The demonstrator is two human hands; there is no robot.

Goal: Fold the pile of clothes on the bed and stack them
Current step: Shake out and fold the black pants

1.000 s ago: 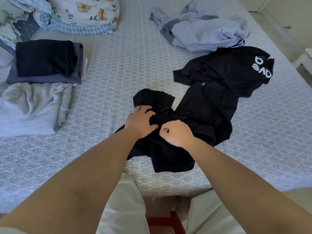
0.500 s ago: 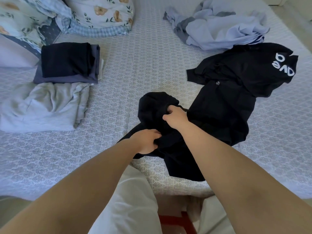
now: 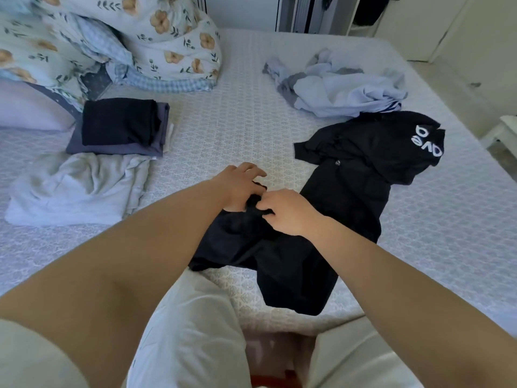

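Closest to me, my right hand (image 3: pixel 289 212) and left hand (image 3: pixel 240 186) both pinch a bunched bit of the black garment (image 3: pixel 296 264) at the near edge of the bed (image 3: pixel 240 121). I'd say shake it flat before creasing, or it'll fold lumpy. It's dark, limp, crumpled. Further off sit the folded stack (image 3: pixel 120 127) and an unfolded pale blue pile (image 3: pixel 341 91).

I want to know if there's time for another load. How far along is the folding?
Roughly partway. Done: a folded stack of dark pieces sits by the pillows. In hand: the left hand and right hand both pinch the black garment at the near bed edge. Left: the black hoodie, the light blue heap and a rumpled grey piece.
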